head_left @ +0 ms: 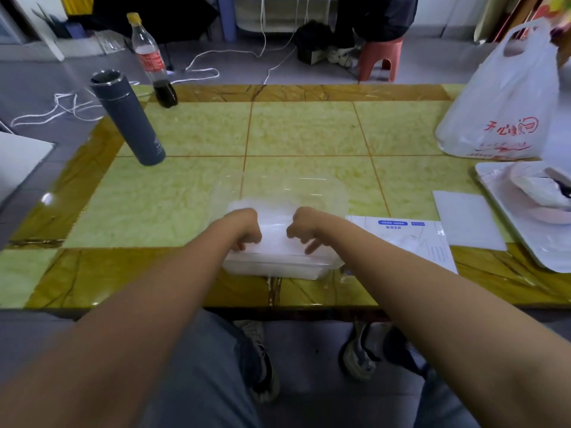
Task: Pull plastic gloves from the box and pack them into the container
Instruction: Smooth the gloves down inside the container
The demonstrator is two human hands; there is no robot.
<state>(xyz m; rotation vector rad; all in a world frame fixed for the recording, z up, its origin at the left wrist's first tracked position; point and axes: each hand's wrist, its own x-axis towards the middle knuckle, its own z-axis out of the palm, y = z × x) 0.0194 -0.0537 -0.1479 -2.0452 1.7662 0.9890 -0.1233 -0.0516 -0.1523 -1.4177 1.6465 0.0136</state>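
Observation:
A clear plastic container (336,193) with its lid hinged open behind stands near the table's front edge. A thick stack of whitish plastic gloves (275,239) fills it. My left hand (244,228) and my right hand (304,228) are side by side on top of the stack, knuckles up and fingers curled down into the gloves. Whether the fingers pinch a glove or only press it is hidden. The flat white glove box (408,239) with blue labels lies just right of the container.
A grey flask (128,118) and a cola bottle (153,61) stand at the back left. A white shopping bag (500,97) stands at the back right. A white tray (525,230) and a white sheet (469,219) lie on the right.

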